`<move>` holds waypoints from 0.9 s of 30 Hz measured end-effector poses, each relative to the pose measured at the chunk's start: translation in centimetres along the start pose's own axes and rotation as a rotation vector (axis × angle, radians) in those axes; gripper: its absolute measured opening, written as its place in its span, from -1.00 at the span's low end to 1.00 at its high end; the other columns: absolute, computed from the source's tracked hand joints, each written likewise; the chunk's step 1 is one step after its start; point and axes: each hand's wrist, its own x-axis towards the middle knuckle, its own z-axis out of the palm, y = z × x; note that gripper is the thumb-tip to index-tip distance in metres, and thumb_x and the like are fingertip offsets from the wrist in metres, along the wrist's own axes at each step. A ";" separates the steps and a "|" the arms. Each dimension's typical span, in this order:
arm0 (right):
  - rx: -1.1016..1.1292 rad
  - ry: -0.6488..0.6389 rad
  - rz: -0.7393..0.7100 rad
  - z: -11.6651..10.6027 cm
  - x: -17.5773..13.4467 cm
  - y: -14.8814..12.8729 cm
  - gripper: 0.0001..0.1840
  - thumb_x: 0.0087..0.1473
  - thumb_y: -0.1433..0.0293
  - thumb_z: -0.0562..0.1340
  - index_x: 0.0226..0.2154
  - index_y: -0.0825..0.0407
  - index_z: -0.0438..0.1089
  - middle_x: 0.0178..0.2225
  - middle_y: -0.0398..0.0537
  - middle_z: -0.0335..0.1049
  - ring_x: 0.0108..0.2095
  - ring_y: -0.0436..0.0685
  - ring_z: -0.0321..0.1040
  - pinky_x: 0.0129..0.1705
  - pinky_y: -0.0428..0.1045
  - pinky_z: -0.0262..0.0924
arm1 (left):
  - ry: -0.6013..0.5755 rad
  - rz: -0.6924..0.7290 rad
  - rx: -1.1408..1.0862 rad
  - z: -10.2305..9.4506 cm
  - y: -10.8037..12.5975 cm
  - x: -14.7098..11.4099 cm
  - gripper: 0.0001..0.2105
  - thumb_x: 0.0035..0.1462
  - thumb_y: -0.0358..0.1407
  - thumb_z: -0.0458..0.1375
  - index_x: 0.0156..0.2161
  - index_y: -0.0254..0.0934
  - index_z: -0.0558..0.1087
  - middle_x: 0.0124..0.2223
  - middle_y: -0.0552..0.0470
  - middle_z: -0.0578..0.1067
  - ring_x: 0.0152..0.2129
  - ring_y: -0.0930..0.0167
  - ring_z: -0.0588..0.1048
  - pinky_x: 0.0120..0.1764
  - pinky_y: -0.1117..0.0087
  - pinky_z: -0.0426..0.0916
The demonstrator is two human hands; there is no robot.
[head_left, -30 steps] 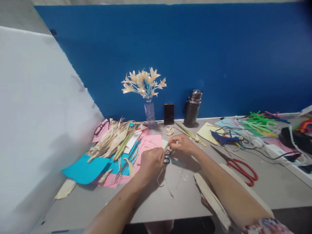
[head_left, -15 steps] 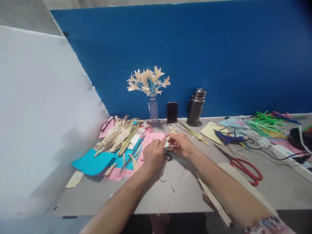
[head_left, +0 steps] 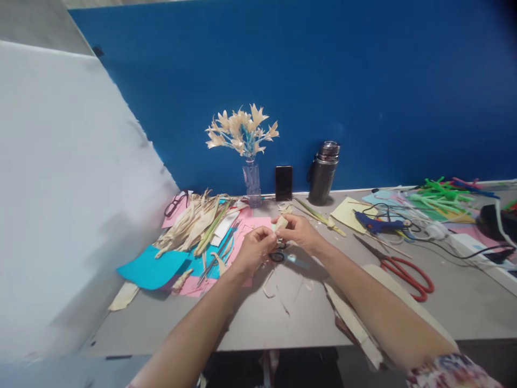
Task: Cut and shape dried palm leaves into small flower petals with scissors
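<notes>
A small pale piece of husk (head_left: 281, 222) is held up between the two hands, above the middle of the desk (head_left: 291, 328). The left hand (head_left: 258, 243) pinches its lower end between thumb and fingers; the right hand (head_left: 297, 231) has its fingers curled around the other side, gripping it too, though the exact placing of the fingertips is too small to make out. Just below the hands lie the dark finger loops of small scissors (head_left: 277, 257), partly covered. A thin curled strip (head_left: 266, 285) lies nearer the person.

To the left, a heap of dried corn husks (head_left: 183, 226) rests on pink and blue paper, with eyeglasses (head_left: 174, 203) behind it. Beyond the hands stand a clear bottle (head_left: 253, 188) of cream husk flowers (head_left: 242, 126), an upright phone (head_left: 284, 183) and a dark thermos (head_left: 321, 179), in front of a blue panel (head_left: 323, 70).

To the right are yellow paper (head_left: 348, 214), a blue glue gun (head_left: 375, 223), red-handled scissors (head_left: 407, 274) with blades slanting toward the thermos, and green pipe cleaners (head_left: 442, 200) farther off. A long husk piece (head_left: 353, 320) lies partly under the right forearm.
</notes>
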 end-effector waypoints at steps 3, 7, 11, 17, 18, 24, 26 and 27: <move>0.147 0.004 0.059 -0.6 0.3 0.3 -0.64 -0.22 0.23 0.45 -0.34 0.06 0.46 -0.46 -0.19 0.41 -0.48 -0.03 0.33 -0.42 -0.11 0.27 | -0.067 -0.002 -0.064 -0.3 -0.2 0.1 -0.68 -0.04 -0.10 0.32 -0.40 -0.26 0.33 -0.60 0.18 0.33 -0.74 0.56 0.27 -0.65 0.53 0.20; 0.174 -0.016 0.093 -1.2 0.5 0.7 -0.67 -0.20 0.21 0.46 -0.48 0.09 0.42 -0.51 -0.18 0.39 -0.52 -0.06 0.30 -0.42 -0.11 0.27 | -0.103 -0.030 -0.137 -0.5 -0.4 0.4 -0.69 -0.04 -0.14 0.34 -0.29 -0.28 0.39 -0.52 0.11 0.42 -0.69 0.54 0.33 -0.62 0.53 0.21; 0.165 -0.079 0.119 -0.8 0.3 0.8 -0.67 -0.23 0.25 0.47 -0.48 0.12 0.45 -0.56 -0.17 0.38 -0.56 -0.05 0.28 -0.46 -0.10 0.24 | -0.181 -0.086 -0.252 -0.6 -0.3 0.4 -0.71 -0.09 -0.20 0.37 -0.37 -0.32 0.39 -0.46 0.06 0.44 -0.57 0.50 0.40 -0.50 0.49 0.29; 0.192 -0.006 0.104 -0.6 0.2 0.6 -0.67 -0.26 0.25 0.48 -0.50 0.09 0.41 -0.55 -0.20 0.38 -0.54 -0.05 0.29 -0.43 -0.09 0.23 | -0.250 -0.113 -0.299 -0.5 -0.3 0.3 -0.71 -0.14 -0.28 0.39 -0.45 -0.31 0.34 -0.51 0.13 0.38 -0.60 0.54 0.36 -0.48 0.49 0.28; 0.199 0.010 0.099 -0.7 0.3 0.6 -0.66 -0.26 0.25 0.48 -0.50 0.09 0.40 -0.54 -0.20 0.38 -0.53 -0.05 0.30 -0.42 -0.10 0.23 | -0.248 -0.115 -0.292 -0.5 -0.3 0.3 -0.71 -0.17 -0.30 0.40 -0.44 -0.31 0.36 -0.50 0.12 0.39 -0.60 0.54 0.36 -0.46 0.48 0.30; 0.219 0.137 0.096 -1.4 0.8 0.7 -0.64 -0.25 0.19 0.46 -0.49 0.05 0.37 -0.57 -0.24 0.32 -0.55 -0.07 0.23 -0.47 -0.14 0.18 | -0.212 -0.134 -0.194 -0.3 -0.7 0.3 -0.76 -0.19 -0.39 0.37 -0.39 -0.34 0.40 -0.49 0.09 0.43 -0.62 0.55 0.37 -0.47 0.47 0.28; 0.213 0.148 0.112 -1.3 0.8 0.7 -0.62 -0.21 0.13 0.44 -0.46 0.04 0.38 -0.57 -0.22 0.33 -0.56 -0.07 0.21 -0.51 -0.16 0.15 | -0.164 -0.116 -0.178 -0.1 -0.9 0.3 -0.80 -0.16 -0.40 0.32 -0.43 -0.32 0.36 -0.53 0.11 0.41 -0.63 0.54 0.38 -0.46 0.46 0.28; 0.204 0.134 0.125 -1.1 0.7 0.8 -0.60 -0.20 0.10 0.43 -0.46 0.05 0.39 -0.56 -0.20 0.34 -0.55 -0.06 0.22 -0.53 -0.15 0.14 | -0.136 -0.102 -0.168 -0.1 -1.1 0.4 -0.81 -0.16 -0.41 0.30 -0.45 -0.31 0.34 -0.56 0.12 0.39 -0.64 0.53 0.38 -0.47 0.46 0.28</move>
